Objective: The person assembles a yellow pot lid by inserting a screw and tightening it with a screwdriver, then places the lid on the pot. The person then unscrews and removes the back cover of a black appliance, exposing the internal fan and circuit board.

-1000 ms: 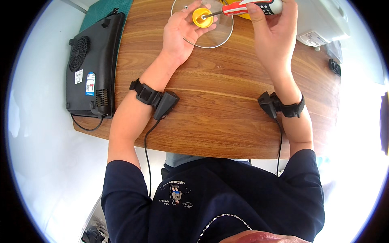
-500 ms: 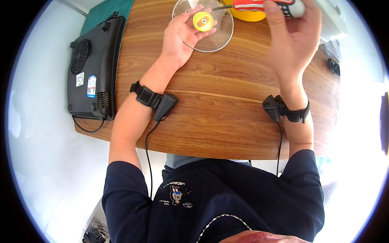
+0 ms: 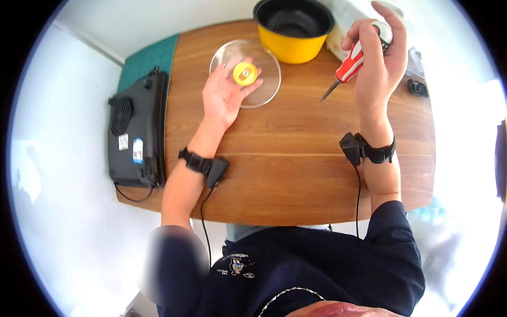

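A round clear glass lid (image 3: 271, 87) with a thin rim has a yellow knob (image 3: 245, 74) at its middle, and a small metal screw head shows in the knob's centre. My left hand (image 3: 224, 98) holds the lid at the knob, palm up, with spread fingers behind the yellow disc. How firmly they grip is hard to see. In my right hand (image 3: 377, 68) is a screwdriver (image 3: 350, 64) with a red, white and dark handle. Its shaft slants down to the left, the tip apart from the lid. One finger of that hand sticks out.
A yellow pot (image 3: 293, 48) with a black inside stands at the table's far edge. A black appliance (image 3: 138, 132) with a fan grille lies at the left beside a green mat (image 3: 150, 61). A small black object (image 3: 417, 88) is at the right edge. Cables hang from both wrist straps.
My right hand has drawn the screwdriver away from the lid and turned its tip downward. The head view has shifted, so more of the yellow pot shows.
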